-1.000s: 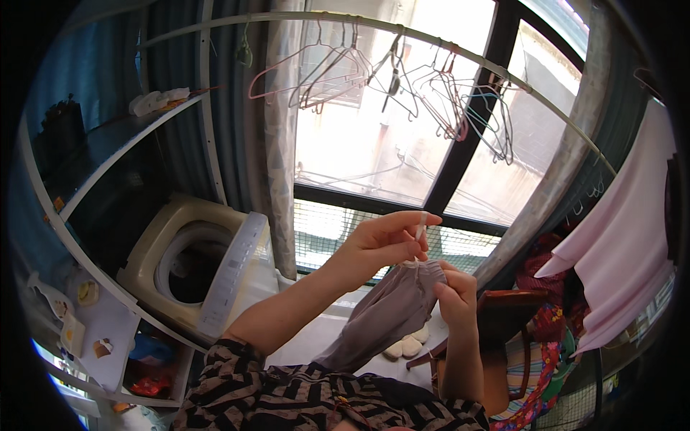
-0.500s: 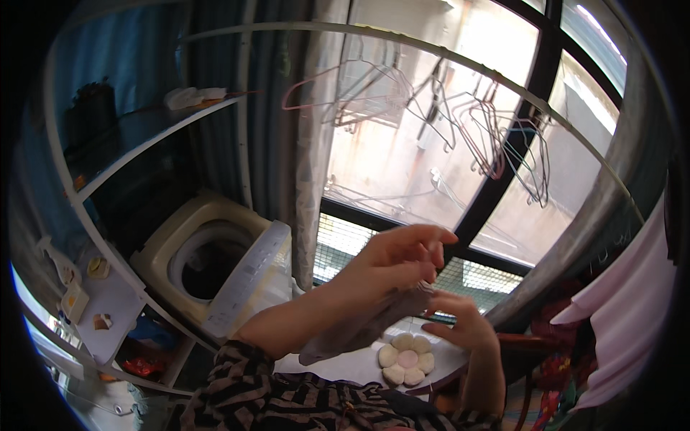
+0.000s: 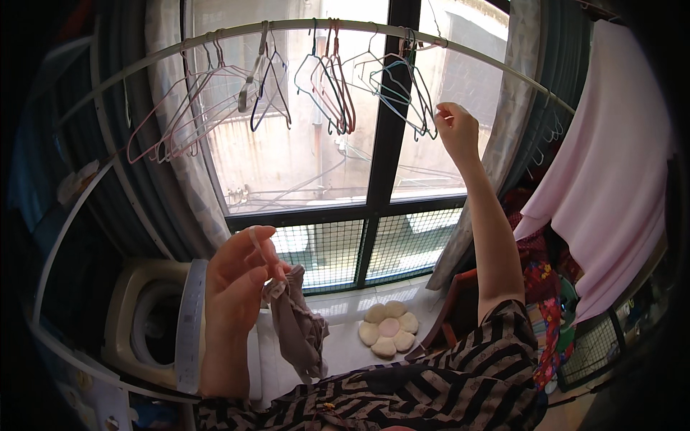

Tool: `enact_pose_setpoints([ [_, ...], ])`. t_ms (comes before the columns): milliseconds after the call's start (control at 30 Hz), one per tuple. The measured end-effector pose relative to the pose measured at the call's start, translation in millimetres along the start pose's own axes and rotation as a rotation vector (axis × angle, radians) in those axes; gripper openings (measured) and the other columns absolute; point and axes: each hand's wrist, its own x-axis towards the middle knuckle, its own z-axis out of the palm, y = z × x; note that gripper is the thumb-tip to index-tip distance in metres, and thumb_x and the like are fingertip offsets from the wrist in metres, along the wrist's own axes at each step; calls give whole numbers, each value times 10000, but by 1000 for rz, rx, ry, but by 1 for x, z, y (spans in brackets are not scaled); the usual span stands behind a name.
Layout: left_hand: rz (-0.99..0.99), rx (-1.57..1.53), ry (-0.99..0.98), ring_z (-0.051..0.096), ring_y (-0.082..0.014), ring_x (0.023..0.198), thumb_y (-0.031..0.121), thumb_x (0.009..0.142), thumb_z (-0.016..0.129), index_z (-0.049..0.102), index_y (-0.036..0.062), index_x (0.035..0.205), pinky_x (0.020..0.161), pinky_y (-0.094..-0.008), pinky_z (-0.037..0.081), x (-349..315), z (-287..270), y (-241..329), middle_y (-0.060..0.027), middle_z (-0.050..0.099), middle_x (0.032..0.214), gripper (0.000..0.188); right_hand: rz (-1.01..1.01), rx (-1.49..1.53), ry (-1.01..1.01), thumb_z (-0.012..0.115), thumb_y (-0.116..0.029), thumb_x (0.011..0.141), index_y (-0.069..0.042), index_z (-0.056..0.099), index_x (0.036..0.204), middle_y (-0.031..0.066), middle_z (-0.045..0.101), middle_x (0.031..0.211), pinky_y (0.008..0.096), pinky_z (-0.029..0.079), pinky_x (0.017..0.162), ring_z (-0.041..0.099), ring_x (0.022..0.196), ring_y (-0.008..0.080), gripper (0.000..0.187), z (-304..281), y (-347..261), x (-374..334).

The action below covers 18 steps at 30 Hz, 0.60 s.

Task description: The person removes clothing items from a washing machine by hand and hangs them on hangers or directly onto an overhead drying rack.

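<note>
My left hand (image 3: pixel 241 276) is closed on the top of a greyish-brown garment (image 3: pixel 298 327), which hangs crumpled from the fingers beside the washing machine. What kind of garment it is cannot be made out. My right arm stretches up to the rail, where the fingers of my right hand (image 3: pixel 458 133) are pinched at the lower corner of a dark clothes hanger (image 3: pixel 425 108). That hanger is bunched with a teal hanger (image 3: pixel 392 93) and others on the rail.
A pale rail (image 3: pixel 352 27) crosses before the window, with pink hangers (image 3: pixel 180 118) at its left. A top-loading washing machine (image 3: pixel 118 316) stands open at lower left. A flower-shaped cushion (image 3: pixel 389 327) lies below. Pink cloth (image 3: pixel 600 158) hangs at right.
My hands have parted: the right has risen to the hangers, the left has moved left with the garment. The view has turned right toward the window.
</note>
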Motion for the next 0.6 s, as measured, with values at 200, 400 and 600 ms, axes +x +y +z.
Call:
enact_pose_setpoints([
  [200, -8, -25, -15, 613, -156, 784, 13, 787, 569, 539, -28, 1235, 854, -357, 503, 7, 2, -7, -60, 585, 868, 451, -21, -352, -143, 665, -103, 755, -8, 602, 1022, 162, 654, 916, 404, 518, 739, 647, 836, 334, 291, 30, -4, 20],
  [400, -19, 8, 8, 620, -168, 739, 128, 805, 649, 538, -5, 1248, 823, -351, 524, 10, 2, -13, -84, 602, 824, 475, 53, -379, -184, 588, -34, 740, 7, 585, 1044, 198, 649, 954, 430, 515, 805, 636, 912, 370, 307, 45, -4, 37],
  [600, -39, -35, -7, 630, -174, 807, 27, 778, 594, 537, -28, 1229, 804, -342, 506, 6, -3, -10, -53, 605, 891, 458, 225, -172, -228, 526, -112, 784, 1, 618, 988, 222, 653, 969, 451, 494, 842, 624, 928, 396, 251, 59, 2, 54],
])
